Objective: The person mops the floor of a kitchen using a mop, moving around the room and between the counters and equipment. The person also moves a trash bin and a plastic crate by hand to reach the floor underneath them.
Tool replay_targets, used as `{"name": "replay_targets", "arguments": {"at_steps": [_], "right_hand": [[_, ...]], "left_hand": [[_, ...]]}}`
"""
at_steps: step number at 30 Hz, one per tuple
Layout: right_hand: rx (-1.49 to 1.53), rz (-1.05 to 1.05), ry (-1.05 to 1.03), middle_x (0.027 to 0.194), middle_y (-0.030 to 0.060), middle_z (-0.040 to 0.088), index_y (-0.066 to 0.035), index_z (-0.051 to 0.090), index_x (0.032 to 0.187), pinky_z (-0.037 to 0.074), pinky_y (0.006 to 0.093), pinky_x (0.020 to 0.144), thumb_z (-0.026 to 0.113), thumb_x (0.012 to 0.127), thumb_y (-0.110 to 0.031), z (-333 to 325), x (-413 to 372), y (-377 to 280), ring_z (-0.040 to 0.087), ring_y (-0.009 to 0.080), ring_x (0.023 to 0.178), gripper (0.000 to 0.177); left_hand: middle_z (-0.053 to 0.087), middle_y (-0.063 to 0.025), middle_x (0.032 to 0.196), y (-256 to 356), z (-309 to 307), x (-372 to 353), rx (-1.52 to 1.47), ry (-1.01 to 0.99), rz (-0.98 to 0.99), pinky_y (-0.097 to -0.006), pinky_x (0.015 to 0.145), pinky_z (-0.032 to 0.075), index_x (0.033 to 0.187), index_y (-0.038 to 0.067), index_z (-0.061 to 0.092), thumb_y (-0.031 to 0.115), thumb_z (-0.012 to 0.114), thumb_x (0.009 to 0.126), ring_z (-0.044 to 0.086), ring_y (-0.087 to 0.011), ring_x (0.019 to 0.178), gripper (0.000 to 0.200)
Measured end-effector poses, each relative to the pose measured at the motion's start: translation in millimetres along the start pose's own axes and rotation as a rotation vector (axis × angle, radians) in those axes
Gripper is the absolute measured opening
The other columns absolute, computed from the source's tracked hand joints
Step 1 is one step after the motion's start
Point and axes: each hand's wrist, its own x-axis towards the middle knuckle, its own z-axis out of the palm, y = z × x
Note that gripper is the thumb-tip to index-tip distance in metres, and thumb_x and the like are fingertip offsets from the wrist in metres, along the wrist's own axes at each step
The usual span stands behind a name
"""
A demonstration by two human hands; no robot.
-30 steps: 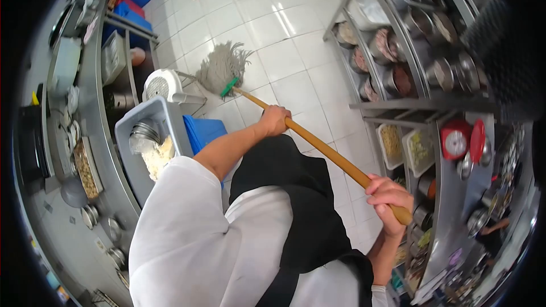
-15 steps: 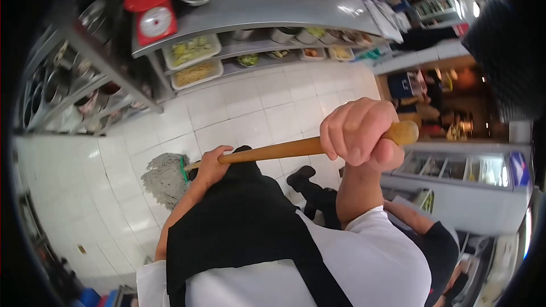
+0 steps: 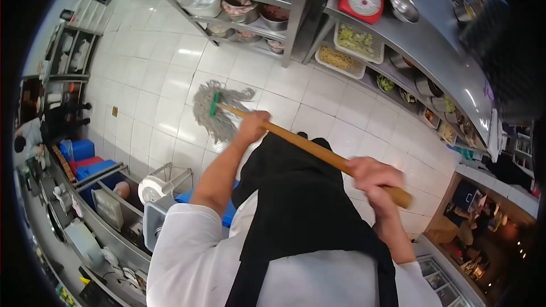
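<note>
A string mop with a grey head and a green clamp lies out on the white tiles, its strands spread. Its wooden handle runs slanting across the front of my black apron. My left hand is closed round the lower handle, not far from the clamp. Higher up, close to the thick rounded end, my right hand wraps the handle; it is slightly blurred.
Steel shelves with metal bowls stand ahead. At right, a steel counter bears a red scale, with food baskets below. A white stool-like stand and blue bins are at left. Another person is at far left.
My view has swung to the left, bringing the shelves and left-hand counter into sight. The mop head has moved forward, and my right hand has come lower, nearer my body. Both hands keep their hold.
</note>
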Motion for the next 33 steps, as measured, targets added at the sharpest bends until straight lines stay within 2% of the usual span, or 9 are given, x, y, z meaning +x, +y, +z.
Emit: {"name": "replay_targets", "arguments": {"at_steps": [4,7,11,15,18,23,25,29,33], "right_hand": [[-0.220,0.141,-0.328,0.106,0.0125,0.066,-0.004,0.067,0.103,0.044,0.0408,0.099,0.065,0.086,-0.011,49.9,34.7,68.2,0.061,0.0276,0.103,0.018],[-0.181,0.242,-0.336,0.113,0.0125,0.064,-0.004,0.065,0.107,0.044,0.0359,0.098,0.067,0.086,-0.011,60.8,48.1,104.6,0.059,0.0256,0.109,0.023],[-0.073,0.359,-0.268,0.117,0.0126,0.063,-0.003,0.065,0.108,0.045,0.0324,0.095,0.070,0.085,-0.012,33.9,48.6,104.7,0.059,0.0232,0.110,0.025],[-0.197,0.299,-0.260,0.118,0.0128,0.063,-0.003,0.066,0.106,0.045,0.0325,0.094,0.068,0.085,-0.009,-34.0,27.5,65.8,0.060,0.0240,0.108,0.022],[-0.203,0.333,-0.207,0.113,0.0134,0.065,-0.002,0.068,0.099,0.044,0.0354,0.095,0.068,0.082,-0.008,-110.8,5.0,25.7,0.060,0.0262,0.109,0.018],[-0.318,0.247,-0.009,0.094,0.0149,0.069,0.002,0.068,0.086,0.046,0.0424,0.089,0.066,0.076,-0.025,-225.4,-47.0,-66.8,0.061,0.0339,0.103,0.028],[-0.399,0.133,0.052,0.081,0.0135,0.067,0.000,0.067,0.076,0.048,0.0425,0.081,0.066,0.076,-0.029,-260.4,-68.3,-107.7,0.062,0.0326,0.095,0.029],[-0.060,-0.210,0.337,0.055,0.0005,0.051,-0.008,0.054,0.068,0.046,0.0340,0.055,0.062,0.088,-0.033,-275.7,-101.7,-153.2,0.053,0.0147,0.054,0.033],[-0.060,-0.280,0.401,0.050,-0.0033,0.041,-0.010,0.049,0.067,0.042,0.0302,0.047,0.061,0.091,-0.035,-271.3,-104.4,-153.1,0.042,0.0103,0.042,0.037]], "left_hand": [[0.063,-0.0200,0.104,-122.7,-48.0,-33.5,0.484,0.013,-0.246,-0.0452,0.082,0.050,0.104,0.006,0.063,0.019,0.065,0.080,0.060,-0.0377,0.097,0.027],[0.058,-0.0210,0.116,-79.8,-95.4,-6.0,0.516,-0.291,-0.817,-0.0475,0.089,0.050,0.118,0.005,0.053,0.027,0.067,0.080,0.054,-0.0412,0.112,0.045],[0.056,-0.0209,0.118,-85.9,-72.8,13.2,0.495,-0.359,-0.830,-0.0471,0.091,0.050,0.118,0.006,0.053,0.025,0.065,0.082,0.053,-0.0409,0.114,0.042],[0.056,-0.0179,0.119,-69.3,-12.4,25.2,0.471,-0.322,-0.570,-0.0453,0.090,0.051,0.116,0.008,0.058,0.018,0.061,0.080,0.056,-0.0370,0.111,0.037],[0.064,-0.0162,0.112,2.7,46.1,44.6,0.339,-0.212,-0.367,-0.0415,0.096,0.045,0.110,0.009,0.067,0.010,0.052,0.078,0.059,-0.0308,0.108,0.035],[0.065,-0.0155,0.109,153.0,133.2,93.6,0.165,-0.359,-0.155,-0.0427,0.093,0.046,0.110,0.008,0.066,0.008,0.060,0.068,0.060,-0.0335,0.104,0.042],[0.067,-0.0155,0.096,185.8,186.1,99.8,0.030,-0.276,0.124,-0.0439,0.084,0.049,0.102,0.008,0.067,0.011,0.060,0.076,0.062,-0.0359,0.094,0.027],[0.067,-0.0129,0.090,303.1,188.1,132.7,-0.103,-0.647,0.090,-0.0458,0.080,0.049,0.097,0.012,0.066,0.016,0.060,0.078,0.062,-0.0343,0.092,0.021],[0.067,-0.0115,0.089,313.6,183.6,140.9,-0.121,-0.762,0.108,-0.0451,0.079,0.048,0.094,0.011,0.065,0.017,0.059,0.078,0.062,-0.0334,0.091,0.017]]}}
